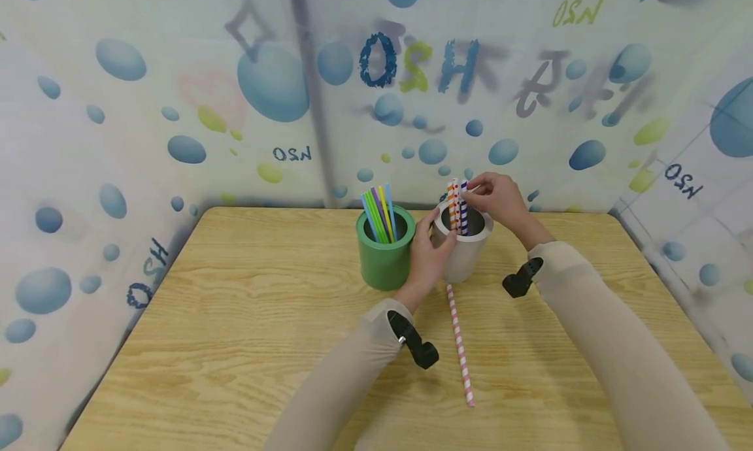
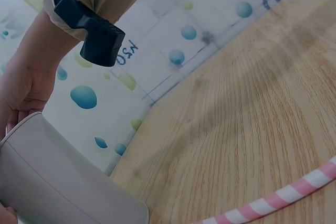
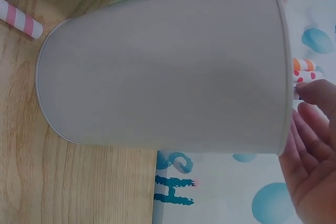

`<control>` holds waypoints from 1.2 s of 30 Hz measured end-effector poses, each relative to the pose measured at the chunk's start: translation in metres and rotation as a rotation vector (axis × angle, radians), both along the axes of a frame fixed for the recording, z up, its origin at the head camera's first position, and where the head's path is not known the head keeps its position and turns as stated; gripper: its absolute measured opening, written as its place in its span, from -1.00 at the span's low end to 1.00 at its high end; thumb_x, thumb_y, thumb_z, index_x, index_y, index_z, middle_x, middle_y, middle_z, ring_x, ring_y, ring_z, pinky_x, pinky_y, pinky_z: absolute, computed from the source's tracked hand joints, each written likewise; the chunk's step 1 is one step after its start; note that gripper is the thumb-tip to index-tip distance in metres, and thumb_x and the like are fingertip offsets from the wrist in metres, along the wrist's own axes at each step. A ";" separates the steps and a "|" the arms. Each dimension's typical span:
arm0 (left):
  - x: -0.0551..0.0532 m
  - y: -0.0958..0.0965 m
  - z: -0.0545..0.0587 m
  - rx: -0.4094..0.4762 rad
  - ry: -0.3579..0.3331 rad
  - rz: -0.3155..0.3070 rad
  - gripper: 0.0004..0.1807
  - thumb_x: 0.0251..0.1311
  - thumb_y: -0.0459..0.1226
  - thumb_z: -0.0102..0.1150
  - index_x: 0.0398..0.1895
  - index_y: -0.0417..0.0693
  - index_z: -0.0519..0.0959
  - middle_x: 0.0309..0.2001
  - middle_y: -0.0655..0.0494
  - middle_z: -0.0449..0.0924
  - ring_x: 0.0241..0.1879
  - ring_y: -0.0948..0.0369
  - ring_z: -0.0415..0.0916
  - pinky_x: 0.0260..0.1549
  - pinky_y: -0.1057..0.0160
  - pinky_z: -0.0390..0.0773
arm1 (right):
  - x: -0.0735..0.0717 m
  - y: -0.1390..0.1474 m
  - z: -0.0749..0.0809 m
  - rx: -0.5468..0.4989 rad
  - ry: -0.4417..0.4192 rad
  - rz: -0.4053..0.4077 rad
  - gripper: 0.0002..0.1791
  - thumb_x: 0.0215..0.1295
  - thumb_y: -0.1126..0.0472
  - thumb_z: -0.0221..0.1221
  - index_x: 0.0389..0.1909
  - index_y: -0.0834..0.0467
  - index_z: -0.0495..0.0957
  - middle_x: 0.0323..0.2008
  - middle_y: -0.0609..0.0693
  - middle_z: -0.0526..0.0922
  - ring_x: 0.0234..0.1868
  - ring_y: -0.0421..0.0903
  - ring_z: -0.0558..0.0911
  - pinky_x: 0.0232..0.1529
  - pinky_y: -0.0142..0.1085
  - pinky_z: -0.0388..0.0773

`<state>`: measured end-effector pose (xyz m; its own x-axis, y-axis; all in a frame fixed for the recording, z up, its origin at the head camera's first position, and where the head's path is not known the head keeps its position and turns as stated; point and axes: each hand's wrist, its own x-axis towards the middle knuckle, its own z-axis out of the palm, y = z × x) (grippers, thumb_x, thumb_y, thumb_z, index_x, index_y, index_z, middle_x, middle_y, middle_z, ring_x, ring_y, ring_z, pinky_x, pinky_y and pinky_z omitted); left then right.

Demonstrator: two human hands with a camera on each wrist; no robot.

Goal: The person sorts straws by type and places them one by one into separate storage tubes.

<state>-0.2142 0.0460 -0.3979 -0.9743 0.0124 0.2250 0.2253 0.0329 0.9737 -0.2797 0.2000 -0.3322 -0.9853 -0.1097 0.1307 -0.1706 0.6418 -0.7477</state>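
Note:
A light grey cup [image 1: 463,263] stands near the back of the table, gripped by my left hand [image 1: 428,258] around its left side and rim. Inside it are paper straws: an orange-striped straw [image 1: 451,202], a red-dotted straw [image 1: 455,188] and a dark-blue-striped straw [image 1: 464,223]. Over the cup's right rim, my right hand [image 1: 500,200] pinches the blue-striped straw near its top with thumb and fingers. In the right wrist view the cup wall [image 3: 168,72] hides the straws' lower parts. A pink-striped straw [image 1: 460,346] lies on the table in front of the cup.
Left of the grey cup, close by my left hand, stands a green cup [image 1: 384,266] holding several plain coloured straws [image 1: 379,214]. The wooden table [image 1: 265,294] ends at a wall covering [image 1: 223,150] with blue and green spots.

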 end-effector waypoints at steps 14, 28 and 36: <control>0.001 0.000 0.000 -0.001 0.014 0.014 -0.43 0.20 -0.33 0.10 0.30 -0.11 0.22 0.25 -0.03 0.24 0.23 0.13 0.20 0.17 0.14 0.25 | 0.020 0.009 0.011 -0.010 -0.028 0.093 -0.65 0.24 0.14 0.15 -0.09 0.32 0.49 -0.28 0.24 0.58 -0.36 0.02 0.58 -0.41 -0.32 0.56; 0.003 0.000 0.001 -0.010 0.029 0.015 -0.44 0.22 -0.26 0.08 0.29 -0.08 0.23 0.24 0.01 0.25 0.21 0.15 0.21 0.15 0.14 0.28 | 0.062 0.023 0.008 0.019 -0.008 0.175 -0.70 0.23 0.17 0.17 -0.14 0.32 0.51 -0.36 0.18 0.62 -0.43 -0.12 0.58 -0.40 -0.26 0.58; 0.001 0.002 0.002 0.008 0.009 0.018 -0.42 0.19 -0.33 0.11 0.29 -0.13 0.23 0.24 -0.04 0.24 0.22 0.11 0.21 0.15 0.12 0.27 | 0.087 0.023 -0.009 -0.021 -0.039 0.203 -0.73 0.21 0.19 0.20 -0.18 0.30 0.53 -0.43 0.07 0.62 -0.50 -0.15 0.54 -0.49 -0.34 0.53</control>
<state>-0.2127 0.0477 -0.3963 -0.9722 -0.0067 0.2342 0.2339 0.0291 0.9718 -0.1926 0.2235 -0.3417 -0.9478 -0.3039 0.0967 -0.2650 0.5817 -0.7690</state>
